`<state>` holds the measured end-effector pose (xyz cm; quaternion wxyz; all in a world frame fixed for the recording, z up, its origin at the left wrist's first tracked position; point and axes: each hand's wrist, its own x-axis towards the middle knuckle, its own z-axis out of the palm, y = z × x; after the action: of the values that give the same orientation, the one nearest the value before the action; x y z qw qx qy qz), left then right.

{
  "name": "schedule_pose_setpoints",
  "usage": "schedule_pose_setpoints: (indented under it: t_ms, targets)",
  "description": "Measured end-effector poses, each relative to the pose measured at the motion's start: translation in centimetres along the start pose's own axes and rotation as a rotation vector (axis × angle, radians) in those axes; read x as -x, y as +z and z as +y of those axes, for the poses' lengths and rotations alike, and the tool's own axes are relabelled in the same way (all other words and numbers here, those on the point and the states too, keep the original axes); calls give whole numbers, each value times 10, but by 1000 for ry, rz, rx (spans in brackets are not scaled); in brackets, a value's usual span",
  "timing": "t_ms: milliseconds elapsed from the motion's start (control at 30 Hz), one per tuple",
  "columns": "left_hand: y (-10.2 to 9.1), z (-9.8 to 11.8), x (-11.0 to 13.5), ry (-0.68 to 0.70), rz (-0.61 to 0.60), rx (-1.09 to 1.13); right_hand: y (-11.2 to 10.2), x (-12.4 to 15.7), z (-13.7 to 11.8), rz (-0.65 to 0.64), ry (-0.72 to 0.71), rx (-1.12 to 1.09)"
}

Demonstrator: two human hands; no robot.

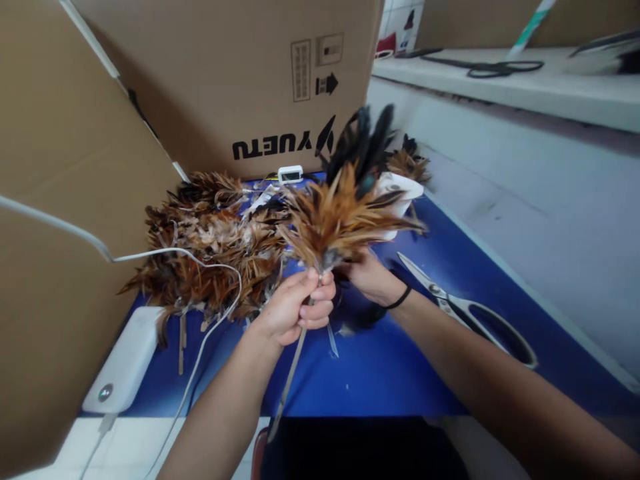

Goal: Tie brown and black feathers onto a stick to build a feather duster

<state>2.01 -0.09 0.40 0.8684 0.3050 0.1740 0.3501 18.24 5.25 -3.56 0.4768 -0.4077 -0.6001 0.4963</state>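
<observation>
Feather bunch (340, 217) stands upright above the middle of the blue surface (360, 387), its base pinched in the left hand (300, 307).

Brown feathers fan outward with long black ones at the far side, and the left fingers press together around the base, a thin pale stem (290, 380) slanting down toward the near edge; the right hand (373, 277), a black band (399, 298) at its wrist, reaches in just right of the base, its fingers hidden, so I cannot tell whether they grip anything; a feather pile (210, 247) spreads to the left, crossed by a white cable (220, 264), with a white power bank (125, 360) at the near left, scissors (465, 313) lying to the right, and a cardboard box (240, 73) at the far side.
</observation>
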Motion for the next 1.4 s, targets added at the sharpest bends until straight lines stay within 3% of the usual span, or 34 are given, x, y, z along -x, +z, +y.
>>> schedule_pose_setpoints:
  t_ms: [167,400,500,700,967,1400]
  targets:
    - [-4,4,-2,77,49,87,-13,18,-19,-40,152,-155]
    - [-10,6,-5,140,51,245,-15,30,-33,116,33,-256]
    - [-10,3,-5,129,40,271,-12,31,-35,120,-54,-348]
    - [-9,-5,-6,39,24,218,-8,32,-40,108,-68,-509]
    - [-9,-9,-6,-83,0,168,-11,31,-45,146,-94,-400]
    - [-10,-8,-7,-166,18,72,-18,33,-53,112,-52,-216]
